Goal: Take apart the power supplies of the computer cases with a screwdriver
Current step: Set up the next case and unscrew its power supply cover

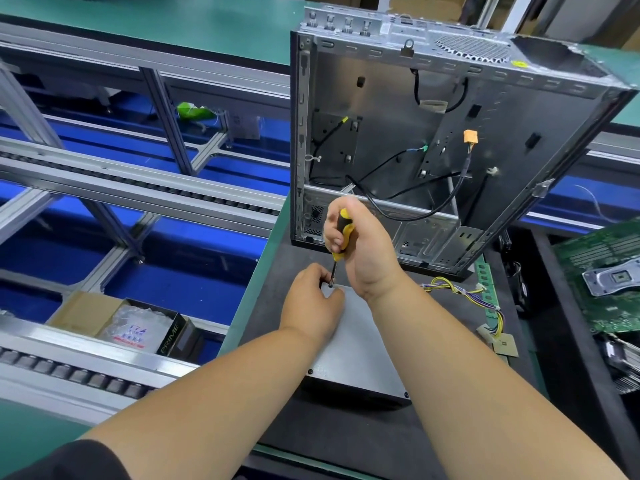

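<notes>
**Screwdriver Standing on the Corner of a Grey Power Supply**

The right hand [363, 251] is gripping the yellow-and-black handle of a screwdriver [341, 239], its fingers [334, 233] curled tightly round the handle and holding the tool nearly upright. The dark shaft is pointing down onto the far left corner of the power supply [349, 344], a flat grey metal box that is lying on a dark mat [270, 306] on the desk [249, 292], between the two forearms. The left hand [311, 306] is resting on that same corner, its fingertips pinching close round the shaft just above the tip; whether they are also touching a screw is not something I can tell. A small dark screw [310, 371] is showing at the box's near left corner and another at the near right.

A bundle of yellow and purple wires [464, 292] is trailing from the box toward the right. Just beyond the hands, an open computer case [433, 133] is standing on the desk, with loose black cables hanging inside it. A green circuit board [602, 289] is lying at the far right, and a cardboard box [117, 323] is sitting on the conveyor frame to the left.
</notes>
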A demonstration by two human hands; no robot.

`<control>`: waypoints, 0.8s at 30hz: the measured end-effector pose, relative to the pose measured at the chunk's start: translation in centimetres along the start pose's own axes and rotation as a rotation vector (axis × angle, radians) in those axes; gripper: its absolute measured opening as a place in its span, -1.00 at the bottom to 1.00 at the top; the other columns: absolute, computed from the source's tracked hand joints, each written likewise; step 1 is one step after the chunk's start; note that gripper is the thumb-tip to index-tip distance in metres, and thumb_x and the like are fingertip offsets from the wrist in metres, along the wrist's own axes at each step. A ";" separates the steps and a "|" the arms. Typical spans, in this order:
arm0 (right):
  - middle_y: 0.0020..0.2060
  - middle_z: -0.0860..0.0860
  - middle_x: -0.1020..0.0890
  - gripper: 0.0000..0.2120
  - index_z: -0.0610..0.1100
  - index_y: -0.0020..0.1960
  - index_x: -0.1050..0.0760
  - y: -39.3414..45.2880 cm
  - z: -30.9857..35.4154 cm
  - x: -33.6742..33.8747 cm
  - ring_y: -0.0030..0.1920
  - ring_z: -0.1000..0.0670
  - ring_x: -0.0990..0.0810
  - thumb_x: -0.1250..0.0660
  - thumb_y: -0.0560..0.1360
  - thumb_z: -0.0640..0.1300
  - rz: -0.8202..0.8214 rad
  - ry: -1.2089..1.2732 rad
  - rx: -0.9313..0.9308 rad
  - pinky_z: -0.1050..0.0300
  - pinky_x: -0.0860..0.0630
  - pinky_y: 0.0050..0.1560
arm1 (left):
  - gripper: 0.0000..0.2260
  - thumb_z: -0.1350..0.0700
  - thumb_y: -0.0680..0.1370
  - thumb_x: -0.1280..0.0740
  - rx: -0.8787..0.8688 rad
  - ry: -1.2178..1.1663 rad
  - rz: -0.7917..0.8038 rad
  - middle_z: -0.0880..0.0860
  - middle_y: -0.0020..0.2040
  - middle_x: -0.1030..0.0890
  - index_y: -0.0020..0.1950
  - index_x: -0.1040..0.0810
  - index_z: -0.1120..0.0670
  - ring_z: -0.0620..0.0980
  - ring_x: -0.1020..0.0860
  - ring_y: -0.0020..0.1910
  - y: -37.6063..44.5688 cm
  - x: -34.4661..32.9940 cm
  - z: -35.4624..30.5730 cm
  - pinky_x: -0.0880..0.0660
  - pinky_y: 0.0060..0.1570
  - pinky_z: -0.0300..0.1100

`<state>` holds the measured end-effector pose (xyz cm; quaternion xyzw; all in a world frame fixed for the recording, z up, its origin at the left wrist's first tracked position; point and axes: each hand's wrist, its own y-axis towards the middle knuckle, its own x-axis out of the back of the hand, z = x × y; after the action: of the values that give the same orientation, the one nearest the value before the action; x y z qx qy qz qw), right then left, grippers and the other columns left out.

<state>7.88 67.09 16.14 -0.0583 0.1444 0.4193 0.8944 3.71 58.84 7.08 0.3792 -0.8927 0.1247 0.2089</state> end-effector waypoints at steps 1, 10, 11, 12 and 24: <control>-0.44 0.01 -0.37 -0.81 -0.10 -0.19 -0.33 -0.1 -0.1 0.0 -0.39 0.02 -0.28 -0.18 0.53 -0.02 0.002 -0.019 0.005 0.15 -0.22 -0.30 | -0.79 0.14 0.50 -0.35 0.003 0.001 0.000 -0.06 -0.08 -0.46 -0.20 -0.34 -0.07 -0.17 -0.44 -0.17 0.0 0.0 0.1 -0.26 -0.30 -0.29; -0.33 0.01 -0.55 -0.71 -0.07 -0.21 -0.55 -0.3 0.4 0.9 -0.27 0.00 -0.53 -0.20 0.54 0.07 -0.072 -0.148 -0.013 -0.03 -0.40 -0.04 | -0.79 0.14 0.51 -0.35 0.002 0.003 0.000 -0.08 -0.07 -0.46 -0.18 -0.36 -0.10 -0.19 -0.44 -0.14 0.1 0.1 0.3 -0.30 -0.25 -0.32; -0.37 0.00 -0.52 -0.66 -0.07 -0.25 -0.54 -0.3 0.3 0.8 -0.31 0.00 -0.50 -0.16 0.57 0.07 -0.089 -0.136 -0.014 -0.02 -0.39 -0.05 | -0.79 0.14 0.51 -0.35 0.004 0.004 0.003 -0.09 -0.06 -0.46 -0.18 -0.36 -0.11 -0.20 -0.44 -0.14 0.1 0.1 0.2 -0.30 -0.25 -0.33; -0.41 0.00 -0.48 -0.61 -0.07 -0.29 -0.53 -0.3 0.1 0.6 -0.35 0.00 -0.44 -0.13 0.59 0.07 -0.105 -0.111 -0.011 0.01 -0.37 -0.09 | -0.79 0.13 0.51 -0.35 0.007 0.002 0.006 -0.09 -0.06 -0.47 -0.18 -0.36 -0.11 -0.20 -0.44 -0.13 0.1 0.0 0.2 -0.30 -0.25 -0.33; -0.28 0.00 -0.49 -0.81 -0.10 -0.15 -0.37 -0.6 0.1 0.3 -0.27 0.00 -0.47 -0.27 0.50 0.01 -0.085 -0.079 0.021 0.18 -0.44 -0.16 | -0.79 0.14 0.51 -0.34 -0.002 -0.011 -0.007 -0.09 -0.08 -0.47 -0.19 -0.36 -0.10 -0.18 -0.44 -0.14 0.0 0.1 0.3 -0.31 -0.25 -0.31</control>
<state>8.55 66.95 16.10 -0.0385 0.1105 0.3812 0.9170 3.56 58.72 6.84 0.3828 -0.8926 0.1212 0.2048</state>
